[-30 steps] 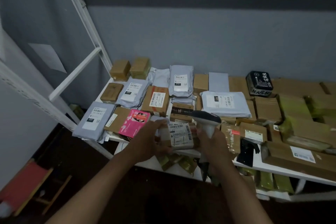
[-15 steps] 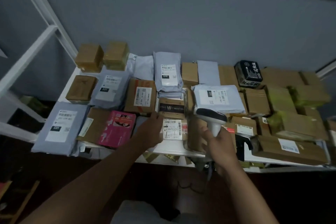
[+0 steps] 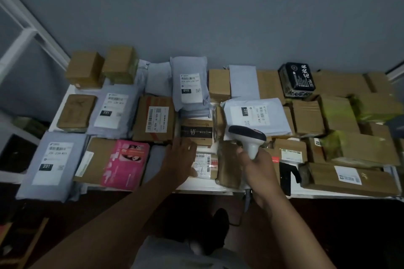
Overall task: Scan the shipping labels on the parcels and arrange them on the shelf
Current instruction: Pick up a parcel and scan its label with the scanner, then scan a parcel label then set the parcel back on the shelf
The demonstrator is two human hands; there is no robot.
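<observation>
- my right hand (image 3: 260,169) grips the handle of the white barcode scanner (image 3: 248,137), its dark head tipped left, over the parcels.
- my left hand (image 3: 179,159) lies flat with fingers relaxed on a small labelled parcel (image 3: 205,165) at the shelf (image 3: 207,188) front edge (its barcode label faces up, just right of my fingers).
- left of that hand lies a pink box (image 3: 125,165); beyond my fingertips, a box with a black band (image 3: 196,130).
- past the scanner lies a grey mailer (image 3: 256,117).

Parcel depot: labelled pkgs (image 3: 189,88), shelf (image 3: 218,185)
</observation>
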